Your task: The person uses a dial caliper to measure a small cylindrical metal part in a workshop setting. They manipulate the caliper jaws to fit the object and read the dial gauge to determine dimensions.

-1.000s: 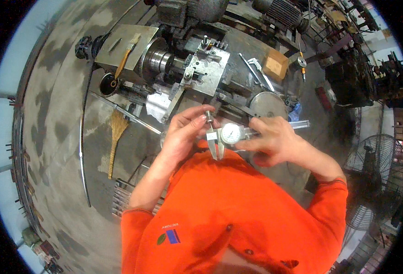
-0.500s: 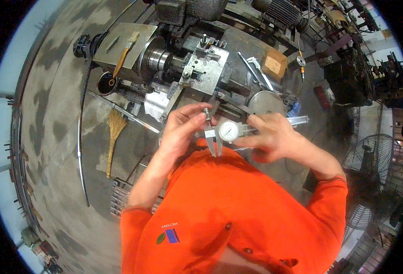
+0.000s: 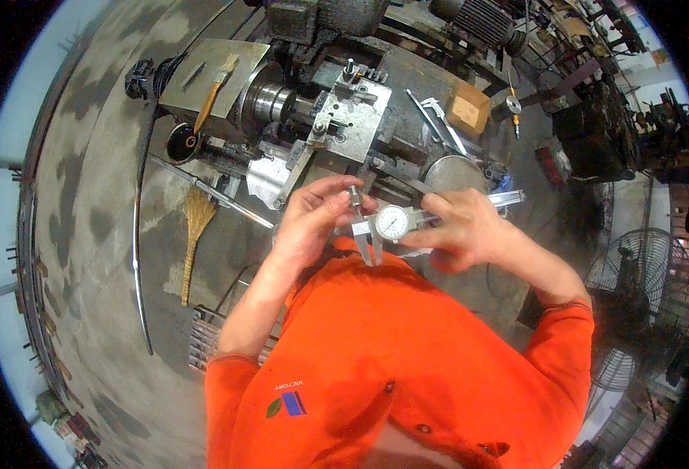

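Clock directions read with 12 at the top of the view.

Broom (image 3: 195,227), straw: on the floor, at 8 o'clock from the left hand.

Brush (image 3: 215,94), wooden handle: on the machine's flat cover, at 11 o'clock from the left hand.

Left hand (image 3: 309,223): fingers narrow, thumb and forefinger pinching the small metal cylinder.

Small metal cylinder (image 3: 354,195): one, bright, at the left fingertips, at 2 o'clock from the middle of that hand; the left hand was the nearer. Long axis ran roughly 12 to 6 o'clock. The caliper's head lay just beyond its lower end, at 6 o'clock; whether the two touched could not be told.

Metal block (image 3: 358,117) of the machine: at 12 o'clock from the cylinder, well apart.

Dial caliper (image 3: 392,223): dial at 4 o'clock from the cylinder; beam pointed between 2 and 3 o'clock, crosswise to the cylinder's axis. Long jaws stood near each other, tips between 5 and 6 o'clock.

Right hand (image 3: 465,229): at 4 o'clock from the cylinder, apart from it; fingers curled about the caliper's beam.

Wooden box (image 3: 469,108), open: at 12 o'clock from the right hand.
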Available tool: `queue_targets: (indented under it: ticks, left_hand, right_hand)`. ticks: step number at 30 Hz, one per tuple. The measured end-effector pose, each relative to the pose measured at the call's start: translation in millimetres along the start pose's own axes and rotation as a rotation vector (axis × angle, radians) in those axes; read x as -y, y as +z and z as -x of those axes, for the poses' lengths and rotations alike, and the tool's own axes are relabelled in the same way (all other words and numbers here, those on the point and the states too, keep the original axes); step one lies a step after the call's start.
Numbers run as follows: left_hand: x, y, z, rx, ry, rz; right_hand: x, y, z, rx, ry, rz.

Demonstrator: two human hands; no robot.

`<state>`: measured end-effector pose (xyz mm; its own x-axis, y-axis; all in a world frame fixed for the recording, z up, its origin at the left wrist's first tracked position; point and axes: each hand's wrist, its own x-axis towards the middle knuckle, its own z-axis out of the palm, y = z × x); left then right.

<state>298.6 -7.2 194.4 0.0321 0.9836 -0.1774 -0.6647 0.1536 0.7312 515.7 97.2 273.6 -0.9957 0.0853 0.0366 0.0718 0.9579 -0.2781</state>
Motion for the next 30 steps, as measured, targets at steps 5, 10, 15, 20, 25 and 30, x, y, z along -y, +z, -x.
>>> queue_targets:
  ticks: [5,10,15,20,25,30]
  left_hand:
    - [2.5,-2.8,0.0,0.011,0.017,-0.012]
    - [4.9,-4.7,0.0,0.007,0.033,-0.016]
    - [5.5,-4.6,0.2,0.011,0.021,-0.037]
    - [5.6,-3.2,0.4,0.002,0.006,-0.025]
    - [4.5,-2.7,0.0,0.02,0.007,-0.033]
    - [5.9,-2.5,-0.6,0.012,0.011,-0.052]
  right_hand:
    - [-0.1,1.9,-0.7,-0.005,-0.009,0.007]
    - [0.6,3.4,-1.5,-0.029,-0.012,0.02]
    - [2.2,2.9,-0.8,-0.022,-0.009,0.027]
    - [2.2,3.3,0.6,-0.017,-0.007,0.031]
    - [2.5,2.7,1.4,-0.027,-0.013,0.037]
    - [2.2,4.0,2.0,-0.031,-0.01,0.033]
